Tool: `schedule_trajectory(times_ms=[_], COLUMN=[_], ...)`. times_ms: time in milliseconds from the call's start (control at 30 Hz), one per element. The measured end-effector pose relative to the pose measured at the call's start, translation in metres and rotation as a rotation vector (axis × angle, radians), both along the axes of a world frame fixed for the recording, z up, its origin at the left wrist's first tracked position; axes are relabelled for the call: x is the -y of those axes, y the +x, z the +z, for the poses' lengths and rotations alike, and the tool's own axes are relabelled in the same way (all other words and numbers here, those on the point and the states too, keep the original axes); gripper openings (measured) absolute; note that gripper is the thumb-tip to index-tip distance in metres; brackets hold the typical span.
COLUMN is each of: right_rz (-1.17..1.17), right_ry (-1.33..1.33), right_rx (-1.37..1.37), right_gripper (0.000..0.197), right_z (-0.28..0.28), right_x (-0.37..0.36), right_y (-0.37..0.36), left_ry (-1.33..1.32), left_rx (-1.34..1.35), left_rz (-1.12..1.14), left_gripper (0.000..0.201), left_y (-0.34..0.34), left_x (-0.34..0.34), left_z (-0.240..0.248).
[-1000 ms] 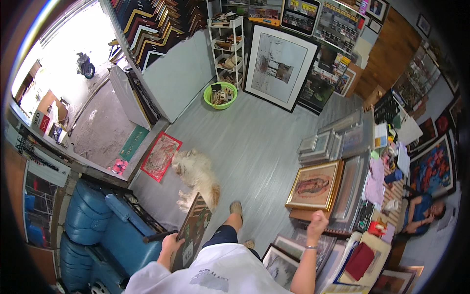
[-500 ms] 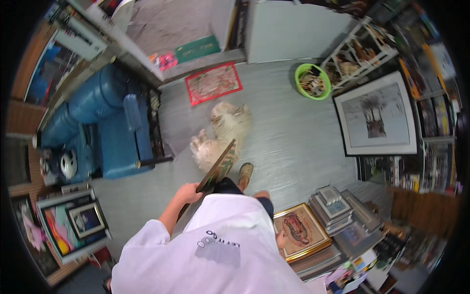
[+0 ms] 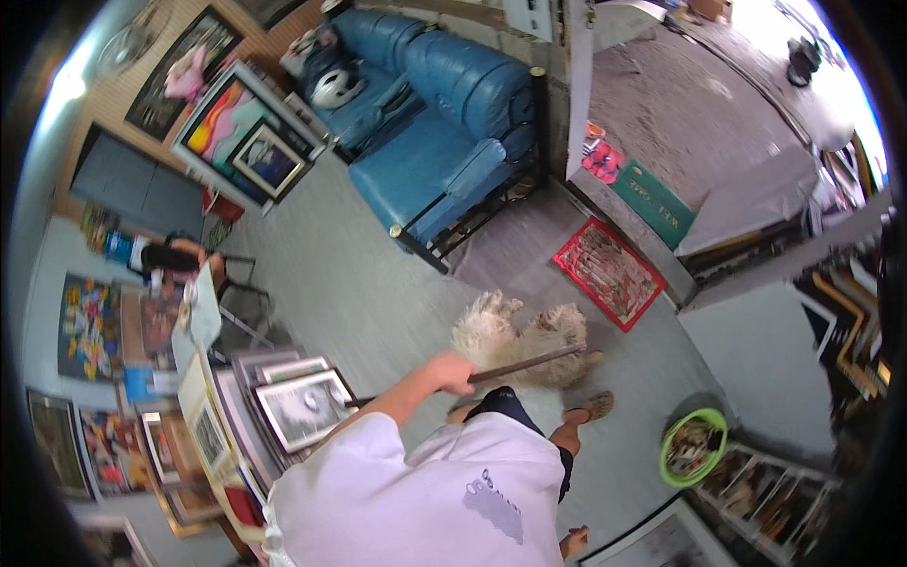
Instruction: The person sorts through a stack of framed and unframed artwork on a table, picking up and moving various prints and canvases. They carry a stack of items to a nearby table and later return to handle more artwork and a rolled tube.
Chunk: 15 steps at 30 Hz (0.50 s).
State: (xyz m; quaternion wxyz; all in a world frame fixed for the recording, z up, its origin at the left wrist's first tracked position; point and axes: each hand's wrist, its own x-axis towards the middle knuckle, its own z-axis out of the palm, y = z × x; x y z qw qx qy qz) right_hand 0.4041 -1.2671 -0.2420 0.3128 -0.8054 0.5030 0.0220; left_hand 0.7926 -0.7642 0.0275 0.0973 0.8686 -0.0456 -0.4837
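My left hand [image 3: 452, 372] is closed on the upper edge of a dark-rimmed framed picture [image 3: 529, 363]. The picture hangs upright beside my left leg and shows nearly edge-on, so its face cannot be made out. My left forearm and my body cover part of it. Low on my right side, my right hand [image 3: 573, 541] hangs with its fingers loosely apart and holds nothing visible. Just beyond the picture, a shaggy cream-coloured dog [image 3: 487, 333] lies on the floor, close to the picture's far end.
A blue sofa [image 3: 420, 175] with a white helmet [image 3: 337, 90] stands ahead. A red-bordered mat [image 3: 610, 274] lies by the doorway. Framed pictures [image 3: 304, 406] lean at my left, near a table [image 3: 201, 307] and a seated person [image 3: 184, 257]. A green basket [image 3: 694, 446] stands right.
My view has turned left: the sofa and doorway have shifted right. The framed picture stays in my left hand and now lies more crosswise. My right hand has come into clearer view.
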Motion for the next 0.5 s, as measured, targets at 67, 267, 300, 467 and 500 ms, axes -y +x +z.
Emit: schedule_trajectory(times_ms=[67, 267, 300, 467, 500], right_rz=[0.115, 0.012, 0.051, 0.272, 0.334], right_ry=[-0.009, -0.014, 0.050, 0.057, 0.076], right_rx=[-0.023, 0.059, 0.098, 0.079, 0.102], right_gripper=[0.063, 0.058, 0.053, 0.049, 0.049], right_z=[0.027, 0.069, 0.072, 0.109, 0.100], right_x=[0.063, 0.204, 0.224, 0.212, 0.214], right_y=[0.065, 0.307, 0.342, 0.500, 0.522], left_ry=[0.007, -0.071, -0.075, -0.080, -0.093], left_rx=[-0.013, 0.071, 0.101, 0.224, 0.228], left_rz=[0.119, 0.310, 0.325, 0.464, 0.483], left_gripper=[0.037, 0.042, 0.042, 0.046, 0.046], left_y=[0.021, 0.079, 0.090, 0.132, 0.149], left_x=[0.033, 0.100, 0.106, 0.133, 0.138], left_z=[0.017, 0.087, 0.100, 0.133, 0.135])
